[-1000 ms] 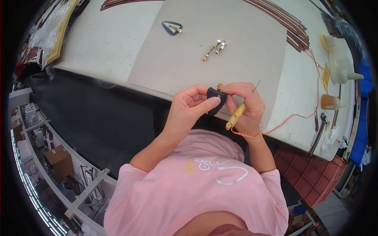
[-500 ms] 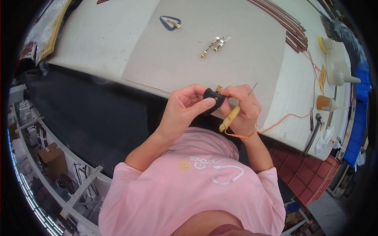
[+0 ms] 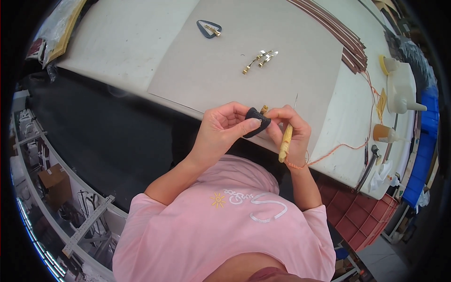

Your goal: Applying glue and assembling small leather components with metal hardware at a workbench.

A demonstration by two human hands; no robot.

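My left hand (image 3: 224, 129) pinches a small dark navy piece (image 3: 257, 123), curved and leather-like, between thumb and fingers at the table's front edge. A gold metal fitting (image 3: 264, 109) sticks up from the piece's far side. Closed around the yellow wrapped handle of an awl (image 3: 285, 142), my right hand (image 3: 296, 129) has its thumb and forefinger at the dark piece's right edge. The awl's thin metal point faces up and away from the piece. An orange cord (image 3: 338, 145) runs from near my right wrist across the table.
On the grey sheet (image 3: 197, 70) lie a navy-rimmed triangular piece (image 3: 208, 29) with a gold clip, and several gold metal fittings (image 3: 260, 61). Brown strips (image 3: 336, 30), a white bottle (image 3: 401, 89), a small amber bottle (image 3: 384, 133) and a hammer-like tool (image 3: 368, 167) occupy the right side.
The dark piece has turned in my fingers, and a gold stud on its face no longer shows. The awl now stands more upright. The whole view has shifted slightly.
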